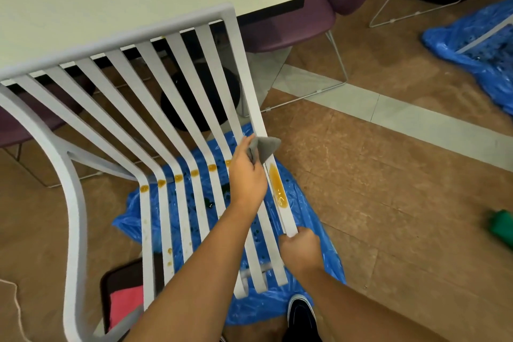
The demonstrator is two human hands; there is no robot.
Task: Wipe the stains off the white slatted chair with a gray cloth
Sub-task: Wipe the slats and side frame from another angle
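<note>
Wiping in hand. My left hand grips the cloth against the chair slat; my right hand clasps its end. Next: drag the cloth toward me over the stain.

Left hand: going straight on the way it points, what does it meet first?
The left hand would likely run up the chair's outer backrest rail, which the gray cloth seems to touch; the stain lies behind it.
</note>
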